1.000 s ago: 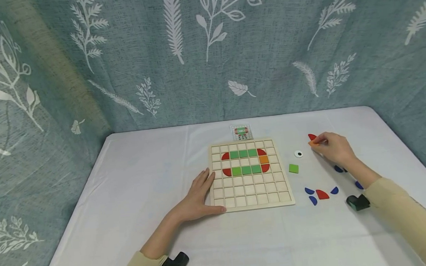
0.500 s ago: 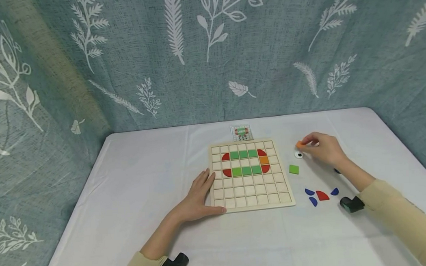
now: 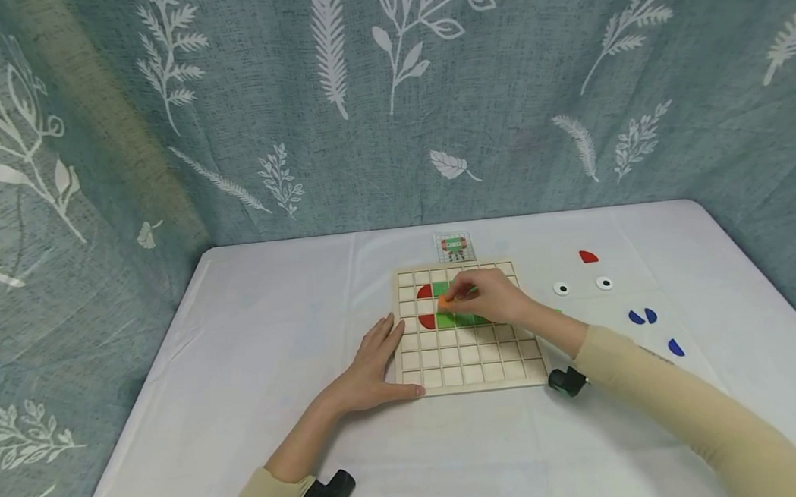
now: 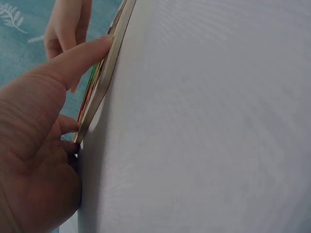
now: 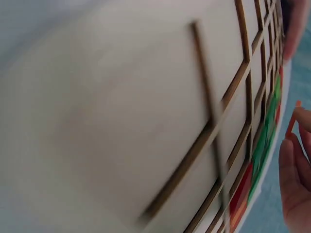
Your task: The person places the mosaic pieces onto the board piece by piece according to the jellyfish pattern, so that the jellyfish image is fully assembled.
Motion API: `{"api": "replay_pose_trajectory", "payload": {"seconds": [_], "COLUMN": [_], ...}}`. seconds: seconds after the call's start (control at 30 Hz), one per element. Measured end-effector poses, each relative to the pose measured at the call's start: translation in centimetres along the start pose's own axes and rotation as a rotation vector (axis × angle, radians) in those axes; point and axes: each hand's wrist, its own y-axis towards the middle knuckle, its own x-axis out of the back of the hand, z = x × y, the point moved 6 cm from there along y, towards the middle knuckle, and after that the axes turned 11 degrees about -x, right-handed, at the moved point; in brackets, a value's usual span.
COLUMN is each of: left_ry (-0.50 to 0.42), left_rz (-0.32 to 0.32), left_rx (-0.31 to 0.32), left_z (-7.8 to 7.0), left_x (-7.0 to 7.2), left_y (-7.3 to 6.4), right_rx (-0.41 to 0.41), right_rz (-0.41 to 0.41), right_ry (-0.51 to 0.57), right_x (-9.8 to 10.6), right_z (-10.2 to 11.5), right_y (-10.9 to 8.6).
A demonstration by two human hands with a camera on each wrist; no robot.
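A wooden grid board (image 3: 446, 358) lies on the white table with red quarter-circle and green square tiles set in some cells. My left hand (image 3: 371, 366) rests at its front left corner, fingers along the left side and thumb on the front edge; the left wrist view shows the thumb (image 4: 85, 58) against the rim. Between thumb and fingers, my right hand (image 3: 486, 296) pinches an orange square tile (image 3: 444, 303) over the left part of the pattern, between the two rows of tiles. That hand hides the right part of the pattern. The tile (image 5: 293, 119) stands tilted in the right wrist view.
A small pattern card (image 3: 454, 247) lies behind the board. To the right are a red quarter-circle tile (image 3: 588, 257), two white eye discs (image 3: 604, 284), and several blue half-round pieces (image 3: 676, 348). The right sleeve (image 3: 680, 391) covers part of the table there.
My right hand has carried the orange tile leftward from the loose pieces to above the board. The left hand stays in place on the board's corner.
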Motion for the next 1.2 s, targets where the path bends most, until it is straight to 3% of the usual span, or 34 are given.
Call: {"api": "replay_pose_trajectory", "payload": {"seconds": [0.2, 0.7, 0.9, 1.2], "left_ry": [-0.011, -0.017, -0.011, -0.009], "left_rz": [0.004, -0.007, -0.009, -0.02], "left_rx": [-0.02, -0.012, -0.005, -0.001], "left_z": [-0.2, -0.1, 0.0, -0.1], "left_x": [-0.1, -0.2, -0.3, -0.1], "left_y": [0.1, 0.1, 0.1, 0.1], "right_rx": [0.162, 0.232, 0.116, -0.128], "right_rz": [0.025, 0.027, 0.022, -0.132], "right_ry": [-0.091, -0.136, -0.052, -0.032], "right_x": [-1.9, -2.4, -0.8, 4.7], "right_z": [2.0, 2.7, 1.1, -5.1], "right_y": [1.3, 1.5, 0.3, -3.8]}}
